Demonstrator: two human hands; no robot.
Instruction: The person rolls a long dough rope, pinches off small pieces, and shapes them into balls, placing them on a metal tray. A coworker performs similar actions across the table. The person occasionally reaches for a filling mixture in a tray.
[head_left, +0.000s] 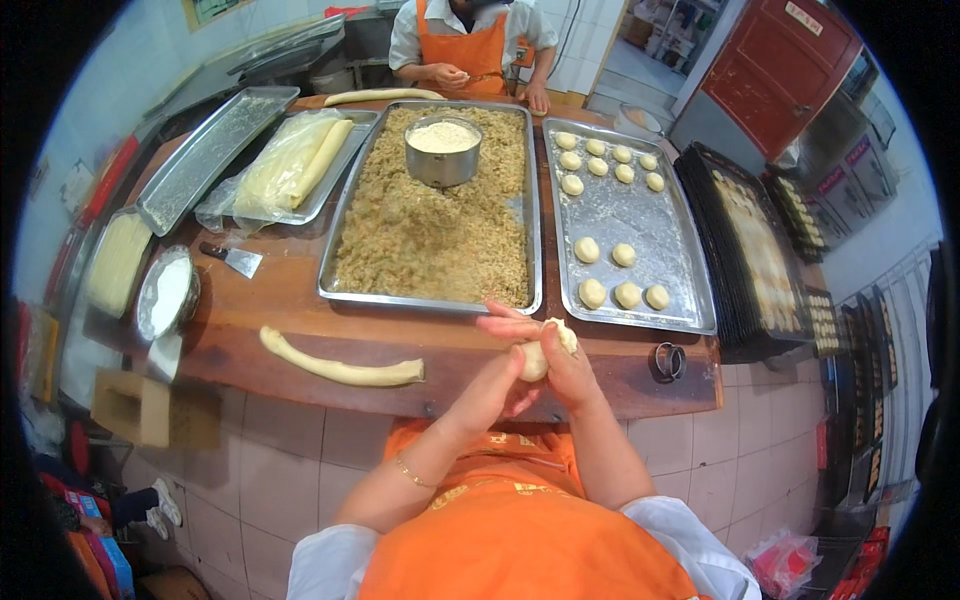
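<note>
My left hand (491, 384) and my right hand (574, 371) meet above the front edge of the wooden table, cupped around a ball of pale dough (533, 363). A ragged lump of dough (563, 337) sticks up at the top, beside my right thumb. Some fingers are hidden behind the ball. To the left on the table lies a curved dough rope (341, 366). Just beyond my hands is a metal tray (427, 305) spread with crumbly brown filling (431, 247). A round metal container of pale crumbs (442, 161) stands in that filling.
On the right, a floured tray (637, 217) carries several dough balls; a ring cutter (669, 361) sits nearer. Leftward are a bowl of white powder (166, 292), a scraper (241, 261) and plastic-covered dough (289, 165). A co-worker (465, 45) stands opposite. Stacked black trays (739, 247) rise at right.
</note>
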